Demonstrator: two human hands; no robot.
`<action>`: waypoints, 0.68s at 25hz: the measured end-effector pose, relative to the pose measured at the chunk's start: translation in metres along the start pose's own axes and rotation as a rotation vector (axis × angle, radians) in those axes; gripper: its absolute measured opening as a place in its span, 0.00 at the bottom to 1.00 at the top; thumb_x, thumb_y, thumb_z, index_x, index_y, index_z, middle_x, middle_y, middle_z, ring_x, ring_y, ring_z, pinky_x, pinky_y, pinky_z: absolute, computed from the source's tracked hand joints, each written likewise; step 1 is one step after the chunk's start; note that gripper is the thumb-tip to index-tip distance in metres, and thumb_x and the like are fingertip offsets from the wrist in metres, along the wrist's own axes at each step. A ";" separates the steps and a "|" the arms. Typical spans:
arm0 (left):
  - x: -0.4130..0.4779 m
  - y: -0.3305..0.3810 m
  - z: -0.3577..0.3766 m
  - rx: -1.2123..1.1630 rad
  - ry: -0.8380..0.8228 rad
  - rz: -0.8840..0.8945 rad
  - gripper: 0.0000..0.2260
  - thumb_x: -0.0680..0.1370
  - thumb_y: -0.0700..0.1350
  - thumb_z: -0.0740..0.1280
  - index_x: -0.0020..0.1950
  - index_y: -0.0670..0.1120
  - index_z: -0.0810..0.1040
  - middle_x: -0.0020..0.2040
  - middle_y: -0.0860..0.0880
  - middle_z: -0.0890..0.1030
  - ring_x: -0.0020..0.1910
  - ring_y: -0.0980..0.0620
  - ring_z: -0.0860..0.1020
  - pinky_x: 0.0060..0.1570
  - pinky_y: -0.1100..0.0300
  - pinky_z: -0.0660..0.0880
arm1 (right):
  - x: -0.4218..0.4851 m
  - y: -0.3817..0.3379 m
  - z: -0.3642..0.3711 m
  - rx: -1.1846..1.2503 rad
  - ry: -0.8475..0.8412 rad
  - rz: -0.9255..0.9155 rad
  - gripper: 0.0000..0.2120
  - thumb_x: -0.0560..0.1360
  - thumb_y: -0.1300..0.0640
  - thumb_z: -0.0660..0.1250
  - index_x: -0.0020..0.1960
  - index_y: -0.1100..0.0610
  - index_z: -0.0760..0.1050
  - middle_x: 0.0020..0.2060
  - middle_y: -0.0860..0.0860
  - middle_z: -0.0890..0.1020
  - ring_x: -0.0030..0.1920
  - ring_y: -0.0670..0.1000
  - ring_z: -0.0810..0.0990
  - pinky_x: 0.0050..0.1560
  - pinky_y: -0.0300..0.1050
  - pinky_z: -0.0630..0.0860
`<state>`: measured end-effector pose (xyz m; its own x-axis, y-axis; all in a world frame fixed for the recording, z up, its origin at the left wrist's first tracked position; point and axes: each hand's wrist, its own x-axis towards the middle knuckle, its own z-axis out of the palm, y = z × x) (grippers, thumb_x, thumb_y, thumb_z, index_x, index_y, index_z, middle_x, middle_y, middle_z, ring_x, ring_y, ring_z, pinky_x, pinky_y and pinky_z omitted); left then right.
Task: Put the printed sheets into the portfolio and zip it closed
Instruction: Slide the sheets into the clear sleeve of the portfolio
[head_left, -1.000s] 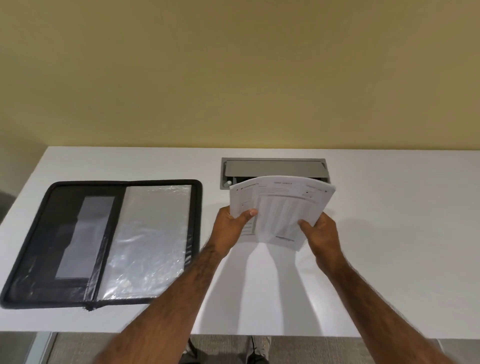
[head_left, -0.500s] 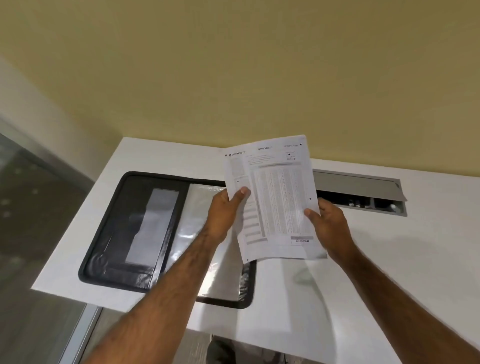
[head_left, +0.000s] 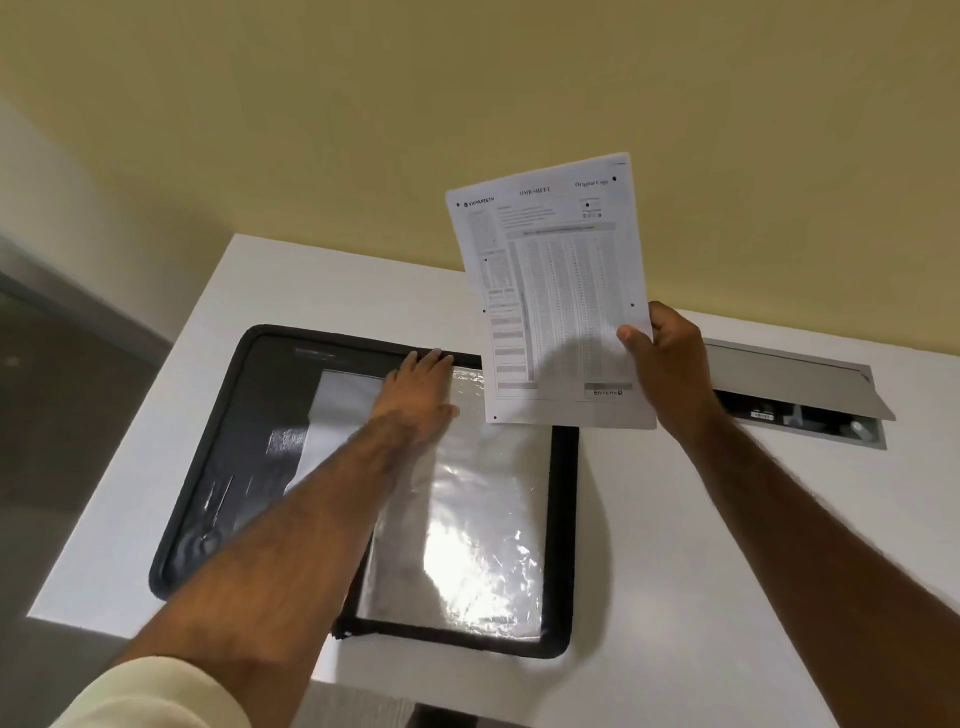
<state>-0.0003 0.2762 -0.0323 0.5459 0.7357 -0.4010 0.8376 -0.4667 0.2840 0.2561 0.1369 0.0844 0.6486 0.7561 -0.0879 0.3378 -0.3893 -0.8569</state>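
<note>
The right hand (head_left: 675, 364) was pinched on the right edge of the white printed sheets (head_left: 558, 296), thumb on the printed face and fingers behind, holding them upright in the air with their long axis running roughly top to bottom and leaning slightly left. How many sheets were in the stack could not be told. Their lower edge hung above the far right corner of the black zip-around fabric portfolio (head_left: 563, 519), apart from it and not yet touching.

The left hand (head_left: 421, 395) lay flat and unclenched, grasping nothing, palm down near the top of the glossy clear plastic sleeve (head_left: 467, 530) that covered the portfolio's right half; its fingertips reached the portfolio's far black border. It looked set to open or steady the sleeve's mouth, though whether the sleeve opened at that far edge could not be seen.

The portfolio lay open and flat on the white counter (head_left: 675, 597), its zip undone, its long axis running away from the person — close to the line of the held sheets. So the sleeve sat below and to the left of the right hand, and the sheets would likely need only a short drop down and leftward to go in. The left hand was the nearer one to the sleeve; the right carried the load.

Beyond the right hand, a grey metal cable hatch (head_left: 795, 384) stood open in the counter.
</note>
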 end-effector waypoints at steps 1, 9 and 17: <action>0.001 -0.004 0.006 0.016 -0.005 0.004 0.36 0.76 0.56 0.68 0.80 0.52 0.56 0.82 0.52 0.55 0.81 0.44 0.52 0.77 0.42 0.55 | 0.001 0.000 0.004 -0.039 -0.005 -0.020 0.08 0.77 0.61 0.64 0.53 0.56 0.79 0.45 0.48 0.82 0.42 0.44 0.79 0.35 0.28 0.71; -0.023 -0.019 0.024 0.045 0.083 0.091 0.32 0.78 0.56 0.67 0.79 0.53 0.60 0.81 0.51 0.58 0.80 0.46 0.55 0.78 0.44 0.53 | 0.004 0.010 0.013 -0.120 -0.007 -0.022 0.07 0.78 0.60 0.64 0.53 0.60 0.79 0.47 0.56 0.83 0.46 0.56 0.82 0.37 0.40 0.74; -0.014 0.002 0.009 0.031 0.312 0.041 0.07 0.77 0.46 0.64 0.48 0.50 0.82 0.50 0.50 0.81 0.51 0.46 0.74 0.50 0.52 0.71 | 0.026 0.004 0.017 -0.034 0.032 -0.061 0.07 0.77 0.61 0.64 0.53 0.58 0.79 0.48 0.53 0.83 0.45 0.51 0.79 0.35 0.24 0.69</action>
<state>-0.0062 0.2606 -0.0339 0.5501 0.8288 -0.1022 0.8180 -0.5101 0.2659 0.2633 0.1638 0.0699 0.6477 0.7617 -0.0195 0.3999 -0.3616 -0.8422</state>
